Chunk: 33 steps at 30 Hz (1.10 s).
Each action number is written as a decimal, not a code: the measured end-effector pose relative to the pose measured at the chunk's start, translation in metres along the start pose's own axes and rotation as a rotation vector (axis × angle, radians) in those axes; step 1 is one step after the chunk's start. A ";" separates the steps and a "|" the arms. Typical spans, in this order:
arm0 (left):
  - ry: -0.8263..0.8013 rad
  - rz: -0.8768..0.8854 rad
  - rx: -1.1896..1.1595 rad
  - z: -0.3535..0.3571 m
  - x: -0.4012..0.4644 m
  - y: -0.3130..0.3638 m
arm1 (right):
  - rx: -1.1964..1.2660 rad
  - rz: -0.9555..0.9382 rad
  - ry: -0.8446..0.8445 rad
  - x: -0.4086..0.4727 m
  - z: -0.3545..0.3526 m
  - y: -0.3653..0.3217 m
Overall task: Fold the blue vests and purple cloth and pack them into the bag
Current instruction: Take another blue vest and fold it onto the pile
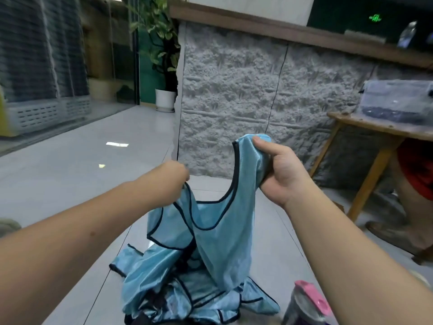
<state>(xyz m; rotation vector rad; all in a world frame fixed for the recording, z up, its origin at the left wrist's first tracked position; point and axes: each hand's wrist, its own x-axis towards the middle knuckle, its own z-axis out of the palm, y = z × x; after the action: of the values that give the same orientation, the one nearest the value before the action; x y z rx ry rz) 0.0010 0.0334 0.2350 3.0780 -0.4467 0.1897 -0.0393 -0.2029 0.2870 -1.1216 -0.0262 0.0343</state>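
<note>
I see the right hand gripping one shoulder strap of a blue vest, fingers curled around it. The left hand pinches the other strap. The vest hangs above the other vests heaped on the floor.

A grey rough-textured wall panel fills the middle of the view, capped by a wooden ledge and standing on a pale glossy tiled floor that carries bright reflected patches of light. Left of the panel a leafy plant grows from a white pot, beside glass walls. Right of the panel stands a wooden table bearing a clear plastic box.
</note>
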 end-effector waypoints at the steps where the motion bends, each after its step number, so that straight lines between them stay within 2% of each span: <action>1: 0.029 -0.012 -0.010 -0.006 0.003 -0.002 | -0.018 -0.005 0.000 0.000 0.002 -0.006; 3: 0.019 -0.039 -0.097 -0.015 0.006 -0.003 | -0.046 -0.011 0.000 0.001 0.006 -0.013; 5: -0.030 -0.079 -0.296 -0.021 0.003 0.000 | -0.059 -0.005 0.002 0.004 0.009 -0.016; 8: -0.286 -0.108 -0.873 -0.027 -0.005 0.001 | -0.092 0.010 0.009 0.012 0.007 -0.013; 9: -0.395 -0.066 -0.982 -0.027 -0.007 0.000 | -0.098 0.015 0.010 0.015 0.005 -0.011; 11: -0.503 0.017 -1.041 -0.026 -0.006 0.000 | -0.085 0.023 0.007 0.020 -0.001 -0.006; 15: -0.519 0.081 -1.102 -0.031 0.003 0.003 | -0.095 0.061 -0.021 0.025 -0.009 0.004; 20: -0.296 0.114 -1.149 -0.044 0.008 0.017 | -0.337 0.051 -0.159 0.022 -0.009 0.019; 26: 0.000 0.154 -0.857 -0.048 0.012 0.039 | -0.376 0.025 -0.276 0.012 0.001 0.034; 30: 0.244 0.154 -0.808 -0.041 0.014 0.039 | -0.374 -0.044 -0.161 0.009 0.009 0.039; 32: 0.395 0.011 -0.672 -0.044 0.015 0.035 | -0.335 -0.064 -0.080 0.008 0.011 0.037; 33: 0.377 -0.089 -0.627 -0.047 0.013 0.034 | -0.297 -0.063 -0.045 0.008 0.011 0.034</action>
<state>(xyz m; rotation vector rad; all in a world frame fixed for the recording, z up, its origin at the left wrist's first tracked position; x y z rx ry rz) -0.0015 -0.0008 0.2840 2.3705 -0.2783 0.5050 -0.0320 -0.1782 0.2606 -1.4167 -0.1097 -0.0014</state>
